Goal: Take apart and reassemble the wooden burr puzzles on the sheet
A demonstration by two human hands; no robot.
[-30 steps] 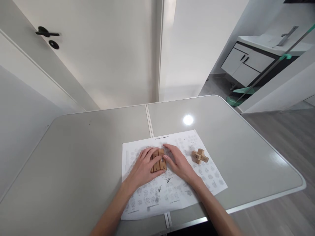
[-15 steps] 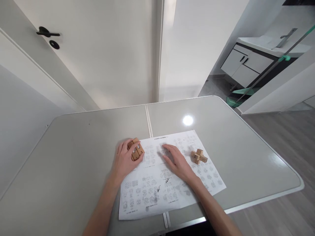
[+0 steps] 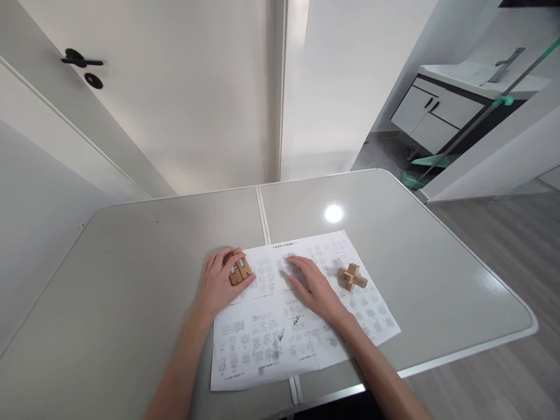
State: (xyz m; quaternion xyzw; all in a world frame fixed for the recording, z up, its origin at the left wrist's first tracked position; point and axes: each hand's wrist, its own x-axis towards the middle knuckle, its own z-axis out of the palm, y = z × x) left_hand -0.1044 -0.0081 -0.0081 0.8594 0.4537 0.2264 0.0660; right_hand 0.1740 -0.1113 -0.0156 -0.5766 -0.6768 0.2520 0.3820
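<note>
My left hand (image 3: 221, 284) is closed around a bundle of wooden puzzle blocks (image 3: 238, 270) at the upper left corner of a printed instruction sheet (image 3: 280, 326). My right hand (image 3: 312, 289) lies flat on the sheet with its fingers stretched out and holds nothing. A second, assembled wooden cross puzzle (image 3: 352, 277) sits on the sheet just right of my right hand, untouched.
The sheet lies near the front edge of a grey folding table (image 3: 131, 280) with a centre seam. Behind it stand a white door with a black handle (image 3: 81, 60) and a wall. To the right, a doorway shows a cabinet (image 3: 437, 114) and a green mop (image 3: 420, 169).
My left hand carried the wooden blocks from the middle of the sheet to its upper left corner. My right hand let go of them and stayed flat on the paper.
</note>
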